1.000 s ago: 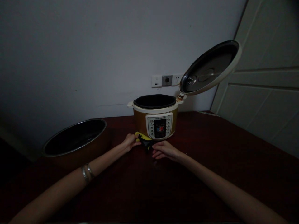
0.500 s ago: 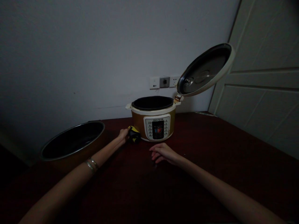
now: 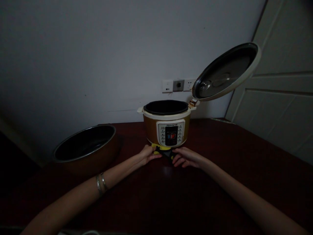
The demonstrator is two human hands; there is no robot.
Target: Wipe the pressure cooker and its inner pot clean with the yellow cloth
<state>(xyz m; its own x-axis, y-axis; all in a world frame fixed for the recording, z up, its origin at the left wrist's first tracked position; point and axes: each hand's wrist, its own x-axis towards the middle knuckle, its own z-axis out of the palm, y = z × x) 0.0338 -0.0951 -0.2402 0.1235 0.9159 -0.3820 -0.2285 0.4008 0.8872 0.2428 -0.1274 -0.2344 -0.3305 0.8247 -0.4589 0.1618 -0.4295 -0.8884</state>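
I see the left hand (image 3: 146,154) pinching the yellow end of a cloth (image 3: 163,148), bunched between both hands just by the front foot of the cooker (image 3: 149,129). The right hand (image 3: 187,157), fingers loosely curled, meets the cloth's black end; whether it grips, I can't tell. I'd want both ends held firmly, the folds spread flat, and light pressure so the cooker doesn't slide on the table (image 3: 156,199).

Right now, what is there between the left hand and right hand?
In the head view, a yellow-and-black item lies between the left hand and right hand, in front of the cooker.
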